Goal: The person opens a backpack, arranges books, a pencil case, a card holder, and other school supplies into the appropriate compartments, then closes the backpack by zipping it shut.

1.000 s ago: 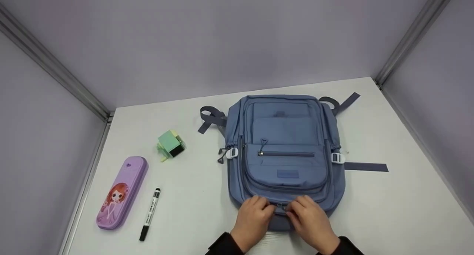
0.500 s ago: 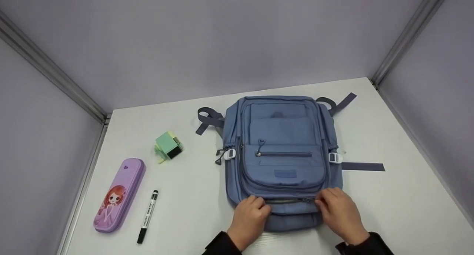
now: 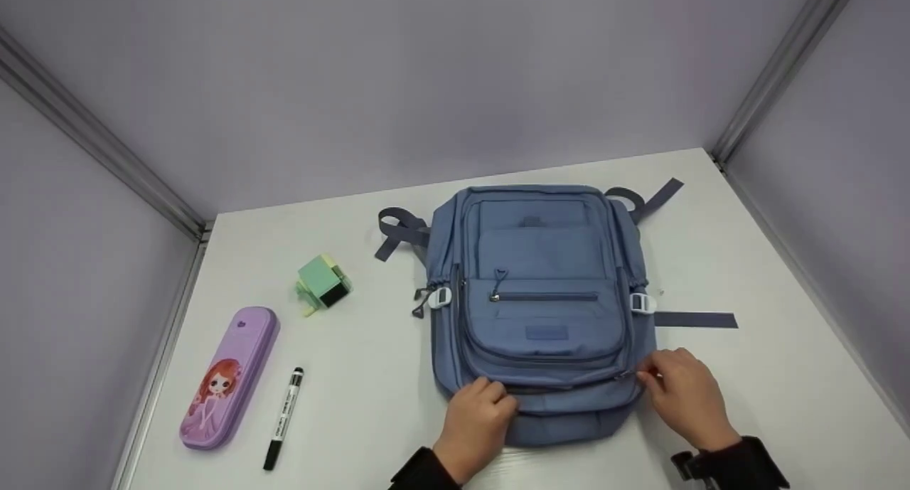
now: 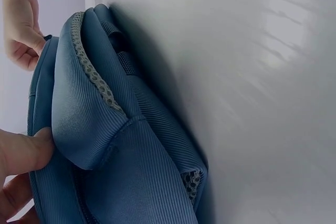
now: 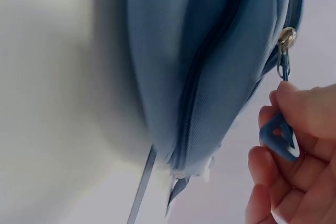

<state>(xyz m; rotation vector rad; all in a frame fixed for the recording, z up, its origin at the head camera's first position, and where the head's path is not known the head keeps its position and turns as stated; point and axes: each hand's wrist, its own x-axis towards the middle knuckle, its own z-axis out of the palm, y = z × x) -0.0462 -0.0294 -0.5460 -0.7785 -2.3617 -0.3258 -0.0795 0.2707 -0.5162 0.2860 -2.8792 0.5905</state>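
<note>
A blue backpack (image 3: 544, 252) lies front side up on the white table. My left hand (image 3: 475, 422) pinches the fabric at the backpack's bottom end, beside a partly unzipped seam. The left wrist view shows the thumb (image 4: 44, 148) pressed on the cloth, with the other fingers behind it. At the bag's lower right, my right hand (image 3: 686, 401) pinches a zipper pull. In the right wrist view, the pull's cord runs from a metal slider (image 5: 287, 38) into my thumb and forefinger, and its blue triangular tab (image 5: 278, 137) hangs against the fingers.
To the left lie a purple pencil case (image 3: 231, 376) with a cartoon girl, a black-and-white marker (image 3: 284, 419) and a green block-like object (image 3: 323, 280). Dark straps (image 3: 695, 320) stick out from the bag's sides. Grey panels (image 3: 455, 84) enclose the table.
My right hand has moved right and slightly up along the bottom zipper, drawing the pull from the middle to the right side. My left hand has stayed nearly in place; the seam has parted.
</note>
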